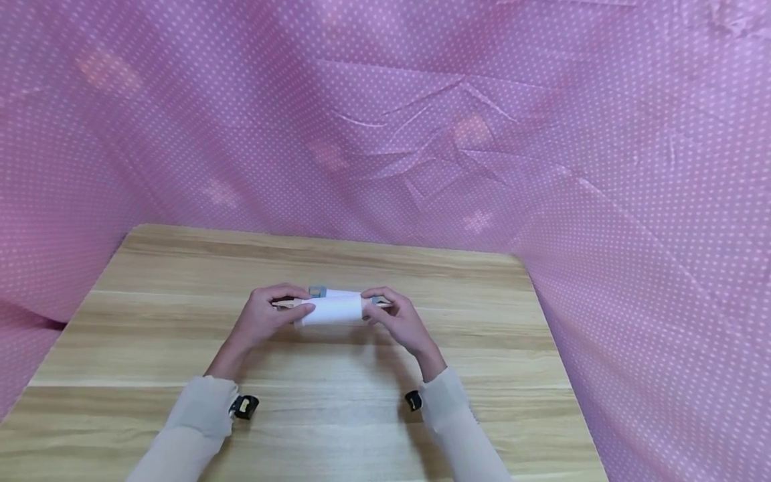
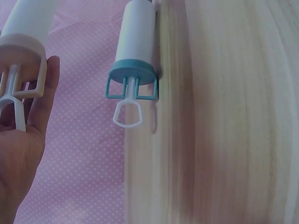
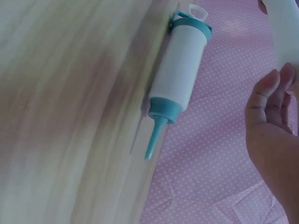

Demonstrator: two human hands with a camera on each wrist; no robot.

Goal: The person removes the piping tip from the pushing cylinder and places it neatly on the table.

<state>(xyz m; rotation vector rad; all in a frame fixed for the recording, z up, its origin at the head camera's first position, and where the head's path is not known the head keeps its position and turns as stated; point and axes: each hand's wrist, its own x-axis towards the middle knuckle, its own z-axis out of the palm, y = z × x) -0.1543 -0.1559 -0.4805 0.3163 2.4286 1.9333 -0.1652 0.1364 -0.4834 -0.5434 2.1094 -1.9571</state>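
Note:
Level above the table, a white plunger syringe (image 1: 332,310) with beige end caps spans my two hands. My left hand (image 1: 265,313) holds its plunger end, thumb along the barrel; the beige collar (image 2: 21,51) and white pull ring show in the left wrist view. At the opposite end, my right hand (image 1: 397,321) grips the nozzle end between thumb and fingers, which hide most of it. Behind lies a second white syringe (image 3: 180,65) with teal caps, its tapered teal nozzle (image 3: 154,140) pointing right and its white pull ring (image 2: 127,114) left.
Both syringes are over the far half of a light wood-grain table (image 1: 337,415). Pink dotted cloth (image 1: 385,134) hangs behind and at the sides. A small black device is strapped at each cuffed wrist.

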